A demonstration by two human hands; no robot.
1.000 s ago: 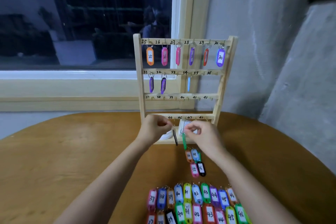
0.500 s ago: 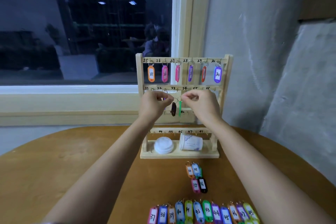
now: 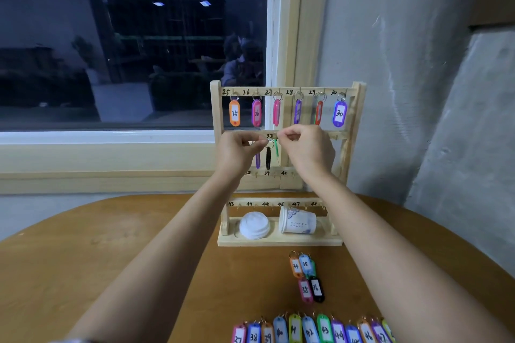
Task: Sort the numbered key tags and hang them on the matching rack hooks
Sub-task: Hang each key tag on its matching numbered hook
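Note:
A wooden key rack [image 3: 354, 131] stands at the table's far edge, its hooks numbered by hand. Several coloured tags fill the top row, from the orange 25 tag [image 3: 234, 113] to the blue 30 tag [image 3: 339, 114]. Both hands are raised at the second bar near the number 33. My left hand [image 3: 238, 152] pinches the ring of a black tag [image 3: 268, 158]. My right hand [image 3: 308, 149] pinches the ring of a green tag [image 3: 276, 148]. A purple tag [image 3: 257, 160] hangs just left of the black one. Whether either ring sits on a hook is hidden by my fingers.
A white lid [image 3: 255, 225] and a paper cup [image 3: 296, 223] on its side lie on the rack's base. A small cluster of tags 34, 35, 36 [image 3: 306, 277] lies on the brown table [image 3: 111, 253], and a row of tags [image 3: 312, 330] lines the near edge.
Both hands rose from the rack's base to the second bar, carrying the black and green tags up with them. The camera view tilted upward.

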